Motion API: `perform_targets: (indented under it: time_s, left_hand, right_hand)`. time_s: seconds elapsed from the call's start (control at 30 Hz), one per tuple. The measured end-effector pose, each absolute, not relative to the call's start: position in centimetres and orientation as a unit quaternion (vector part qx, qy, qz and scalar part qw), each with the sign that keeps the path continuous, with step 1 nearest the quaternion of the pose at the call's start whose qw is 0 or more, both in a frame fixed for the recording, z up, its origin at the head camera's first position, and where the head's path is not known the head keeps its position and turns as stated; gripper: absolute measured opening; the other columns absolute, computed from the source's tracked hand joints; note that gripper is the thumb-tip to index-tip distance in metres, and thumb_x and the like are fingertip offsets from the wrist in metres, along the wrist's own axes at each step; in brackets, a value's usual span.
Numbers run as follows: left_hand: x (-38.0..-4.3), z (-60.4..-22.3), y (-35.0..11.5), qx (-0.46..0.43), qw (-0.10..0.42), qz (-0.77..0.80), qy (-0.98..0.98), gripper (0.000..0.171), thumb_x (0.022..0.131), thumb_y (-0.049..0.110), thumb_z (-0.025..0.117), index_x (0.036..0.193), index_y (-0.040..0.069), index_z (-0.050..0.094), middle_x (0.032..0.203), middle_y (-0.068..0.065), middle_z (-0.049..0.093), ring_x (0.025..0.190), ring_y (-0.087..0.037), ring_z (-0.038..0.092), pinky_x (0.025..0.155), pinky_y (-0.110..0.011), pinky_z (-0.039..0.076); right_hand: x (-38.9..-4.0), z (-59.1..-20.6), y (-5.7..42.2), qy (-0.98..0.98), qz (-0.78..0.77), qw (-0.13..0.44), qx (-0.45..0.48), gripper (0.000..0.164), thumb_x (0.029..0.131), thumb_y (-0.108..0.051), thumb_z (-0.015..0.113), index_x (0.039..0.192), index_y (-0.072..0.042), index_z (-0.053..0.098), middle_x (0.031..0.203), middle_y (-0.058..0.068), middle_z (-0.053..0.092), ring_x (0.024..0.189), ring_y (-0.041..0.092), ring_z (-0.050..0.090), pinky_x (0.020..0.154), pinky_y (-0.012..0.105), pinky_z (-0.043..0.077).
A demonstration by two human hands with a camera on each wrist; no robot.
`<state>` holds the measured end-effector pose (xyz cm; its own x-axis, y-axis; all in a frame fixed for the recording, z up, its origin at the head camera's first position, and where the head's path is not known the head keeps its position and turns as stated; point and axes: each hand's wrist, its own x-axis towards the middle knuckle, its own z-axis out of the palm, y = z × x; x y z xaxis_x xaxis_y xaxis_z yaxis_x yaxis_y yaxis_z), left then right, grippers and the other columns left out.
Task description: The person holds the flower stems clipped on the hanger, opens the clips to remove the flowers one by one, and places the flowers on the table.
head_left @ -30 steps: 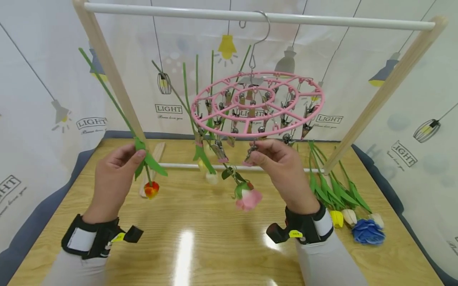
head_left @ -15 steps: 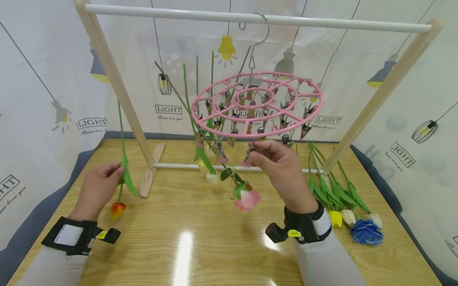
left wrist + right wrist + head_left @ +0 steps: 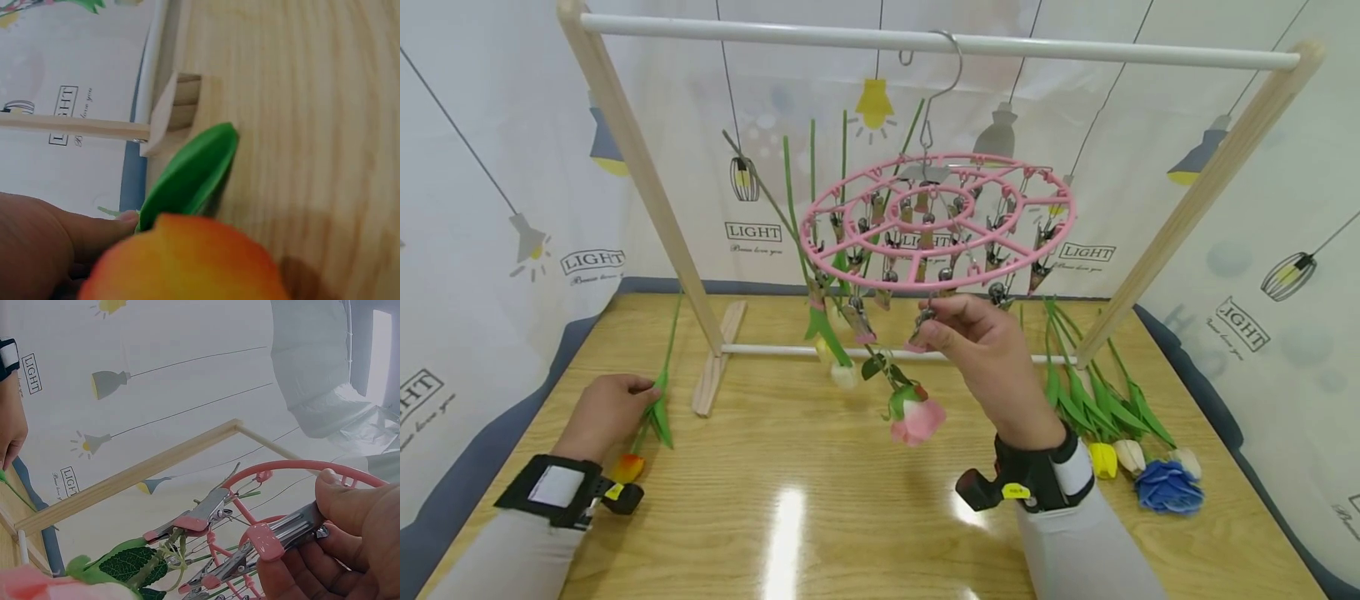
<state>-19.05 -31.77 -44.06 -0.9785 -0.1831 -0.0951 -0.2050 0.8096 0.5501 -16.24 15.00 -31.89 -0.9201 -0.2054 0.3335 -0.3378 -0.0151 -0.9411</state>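
My left hand (image 3: 606,417) holds an orange-red artificial tulip (image 3: 628,468) by its stem and leaves, low over the left side of the table. Its bloom fills the bottom of the left wrist view. With thumb and fingers my right hand (image 3: 988,358) pinches a metal clip (image 3: 284,534) with pink tips, and no flower is in it. That clip hangs from the front of a round pink hanger (image 3: 917,285). Clipped head-down beside it is a pink rose (image 3: 917,421); a white tulip (image 3: 844,375) hangs farther back.
A wooden stand with a white top bar (image 3: 760,29) carries the hanger by its hook. Several loose tulips (image 3: 1105,460) and a blue rose (image 3: 1170,487) lie on the table (image 3: 820,533) at right. A wooden foot (image 3: 718,358) stands near my left hand.
My left hand has moved left and down with the tulip, from beside the stand's left post to low over the table. My right hand keeps its pinch on the clip.
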Motion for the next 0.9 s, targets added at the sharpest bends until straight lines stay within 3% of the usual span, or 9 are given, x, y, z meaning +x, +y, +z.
perform_targets:
  time_s: [0.1, 0.33, 0.57, 0.73, 0.9]
  left_hand:
    - [-19.07, -44.45, -31.86, -0.104, 0.004, 0.273, 0.957, 0.040, 0.106, 0.018, 0.059, 0.129, -0.015, 0.064, 0.119, -0.033, 0.068, 0.091, -0.034, 0.065, 0.070, -0.037, 0.055]
    - [-19.13, -44.39, -32.14, -0.084, -0.025, 0.204, 0.975, 0.033, 0.102, 0.013, 0.063, 0.118, -0.016, 0.067, 0.115, -0.035, 0.069, 0.096, -0.044, 0.067, 0.079, -0.055, 0.056]
    - [-19.07, -44.38, -32.38, -0.076, -0.026, 0.189, 0.979, 0.032, 0.101, 0.012, 0.065, 0.117, -0.016, 0.068, 0.112, -0.034, 0.070, 0.096, -0.045, 0.068, 0.079, -0.056, 0.056]
    - [-19.11, -44.57, -32.46, -0.073, -0.028, 0.185, 0.980, 0.035, 0.102, 0.012, 0.063, 0.120, -0.017, 0.066, 0.114, -0.036, 0.069, 0.093, -0.044, 0.068, 0.076, -0.053, 0.057]
    - [-18.87, -44.33, -31.93, -0.063, -0.058, 0.191, 0.978, 0.043, 0.104, 0.013, 0.058, 0.130, -0.021, 0.058, 0.124, -0.042, 0.061, 0.109, -0.056, 0.062, 0.087, -0.064, 0.053]
  right_hand:
    - [-16.28, -31.96, 15.06, -0.696, 0.688, 0.049, 0.196, 0.019, 0.101, -0.009, 0.068, 0.120, -0.005, 0.069, 0.120, 0.001, 0.069, 0.093, 0.012, 0.072, 0.097, 0.030, 0.059]
    - [-16.29, -31.97, 15.14, -0.696, 0.689, 0.054, 0.198, 0.018, 0.101, -0.009, 0.068, 0.119, -0.007, 0.069, 0.120, 0.005, 0.070, 0.093, 0.011, 0.072, 0.096, 0.030, 0.060]
    - [-16.26, -31.96, 15.16, -0.700, 0.684, 0.056, 0.200, 0.022, 0.102, -0.010, 0.067, 0.122, -0.003, 0.068, 0.119, 0.004, 0.070, 0.094, 0.012, 0.072, 0.097, 0.030, 0.059]
    - [-16.18, -31.84, 15.21, -0.707, 0.677, 0.053, 0.197, 0.026, 0.102, -0.014, 0.068, 0.125, -0.002, 0.067, 0.121, 0.005, 0.069, 0.096, 0.013, 0.072, 0.098, 0.030, 0.059]
    - [-16.17, -31.85, 15.17, -0.703, 0.680, 0.053, 0.201, 0.029, 0.102, -0.013, 0.068, 0.127, 0.002, 0.065, 0.116, 0.000, 0.070, 0.095, 0.012, 0.072, 0.098, 0.030, 0.059]
